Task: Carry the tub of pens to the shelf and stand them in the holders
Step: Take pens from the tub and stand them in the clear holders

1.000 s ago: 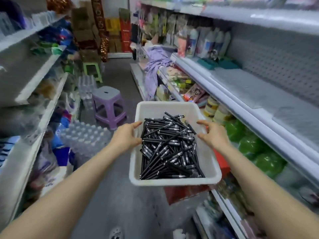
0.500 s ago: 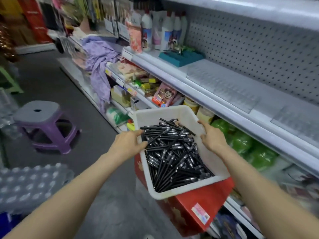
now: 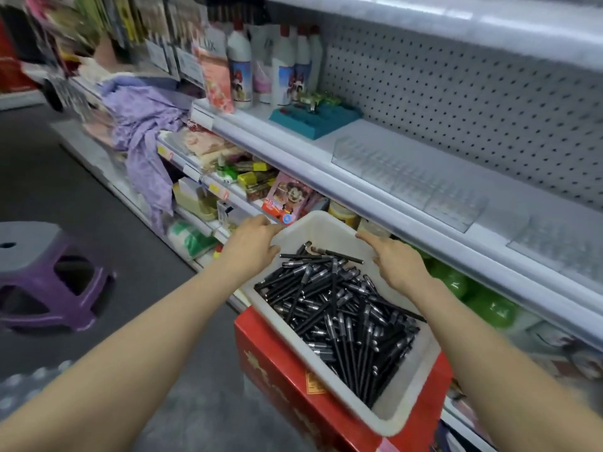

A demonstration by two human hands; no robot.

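1. The person has turned out of the aisle to face the shelf [image 3: 326, 177]. The tub [image 3: 326, 228] now lies just below the shelf's front edge, over a red carton [image 3: 293, 370] that stands under the shelf; whether it rests on the carton or hangs just above it cannot be told.
2. For the task this reads as the carrying leg nearly done. The clear holders [image 3: 408, 177] on the shelf are close above the tub and no pen stands in them; the pens [image 3: 346, 308] all lie heaped in the tub, so the standing-up step is not yet begun.
3. The left hand [image 3: 251, 246] grips the tub's corner farthest along the shelf, fingers curled over the rim; the right hand [image 3: 396, 262] holds the rim on the shelf side, index finger stretched along it, the others seemingly wrapped over the edge. Both are clamped on the tub, neither on a pen.
4. Against the frame a second ago:
   - the tub was then held level in mid-aisle, well apart from the shelf; now it sits skewed, its long side angled toward the shelf;
   - both hands have slid from the middle of the rim to its far end;
   - the purple stool [image 3: 49, 282], then straight ahead, is now off to the side, well apart from the shelf;
   - the heap of pens looks unchanged.
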